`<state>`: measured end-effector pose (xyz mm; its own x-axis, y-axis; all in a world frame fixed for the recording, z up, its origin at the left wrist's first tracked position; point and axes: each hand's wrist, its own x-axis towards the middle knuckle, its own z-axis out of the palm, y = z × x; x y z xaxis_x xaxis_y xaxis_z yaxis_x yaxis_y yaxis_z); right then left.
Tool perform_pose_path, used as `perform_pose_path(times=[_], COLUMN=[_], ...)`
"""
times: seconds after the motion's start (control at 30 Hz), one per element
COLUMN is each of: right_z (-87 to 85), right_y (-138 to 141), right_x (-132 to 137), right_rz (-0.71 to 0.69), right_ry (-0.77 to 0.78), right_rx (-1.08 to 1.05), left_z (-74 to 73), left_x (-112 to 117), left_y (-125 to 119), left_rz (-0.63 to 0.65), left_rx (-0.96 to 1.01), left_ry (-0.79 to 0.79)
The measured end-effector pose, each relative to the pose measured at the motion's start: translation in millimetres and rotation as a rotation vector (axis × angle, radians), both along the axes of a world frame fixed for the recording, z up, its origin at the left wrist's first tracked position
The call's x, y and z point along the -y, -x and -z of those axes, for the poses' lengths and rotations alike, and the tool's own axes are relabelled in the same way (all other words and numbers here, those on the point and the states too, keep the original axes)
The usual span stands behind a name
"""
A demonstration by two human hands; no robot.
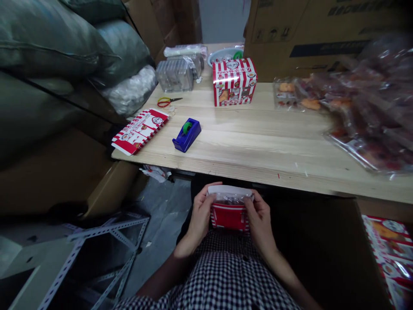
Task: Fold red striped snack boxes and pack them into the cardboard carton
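Observation:
Close to my lap, past the table's front edge, I hold a red and white carton [230, 217] between both hands. Its top is open with a white flap standing up, and clear plastic shows inside. My left hand [201, 211] grips the carton's left side, thumb at the opening. On the right side my right hand [259, 212] is closed round the edge, its thumb also near the opening. On the table ahead stand a closed red and white striped box [235, 82], a blue tape dispenser [187, 135] with green tape, and a flattened striped carton [141, 130].
Scissors [169, 101] with red and yellow handles lie behind the dispenser. Clear plastic trays [176, 74] stand at the back left. Plastic-wrapped packs [364, 103] pile up on the right, before a large cardboard box [290, 38]. Printed cartons [392, 254] lie at lower right. A metal frame [106, 232] stands lower left.

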<state>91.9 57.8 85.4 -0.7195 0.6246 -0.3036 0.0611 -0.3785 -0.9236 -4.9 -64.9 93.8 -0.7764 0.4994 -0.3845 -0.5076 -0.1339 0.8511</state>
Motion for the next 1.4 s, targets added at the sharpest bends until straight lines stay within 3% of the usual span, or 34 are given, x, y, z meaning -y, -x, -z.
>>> perform_pose_path(times=[0.13,0.3,0.47,0.57,0.67,0.77,1.0,1.27,1.4], right_z=[4.1,12.0,11.2,10.3,11.7,12.7,5.4,13.9,5.2], right_y=[7,11,12,12,11,9,2,2,15], right_x=[-3,-17,-26,-26,-24,-19,-27,-34,-40], right_rz=[-0.020,0.039,0.117,0.126,0.113,0.071,-0.152,-0.121,-0.089], right_ry=[0.085,0.178,0.216,0.204,0.178,0.163,0.270,0.315,0.316], right_rx=[0.000,0.031,0.024,0.019,0.022,0.015,-0.002,0.071,0.016], left_z=[2.4,5.0,8.9,13.6,18.1,19.9,15.1,19.2,14.9], left_x=[-3,-4,2,5,4,4,4,-6,-15], left_y=[7,11,14,15,14,16,27,22,29], left_rz=[-0.042,0.025,0.145,0.123,0.045,0.045,0.021,0.042,0.085], left_rx=[0.088,0.208,0.338,0.380,0.358,0.345,0.317,0.300,0.229], left_ry=[0.018,-0.017,-0.223,-0.291,-0.217,-0.136,-0.006,-0.064,-0.080])
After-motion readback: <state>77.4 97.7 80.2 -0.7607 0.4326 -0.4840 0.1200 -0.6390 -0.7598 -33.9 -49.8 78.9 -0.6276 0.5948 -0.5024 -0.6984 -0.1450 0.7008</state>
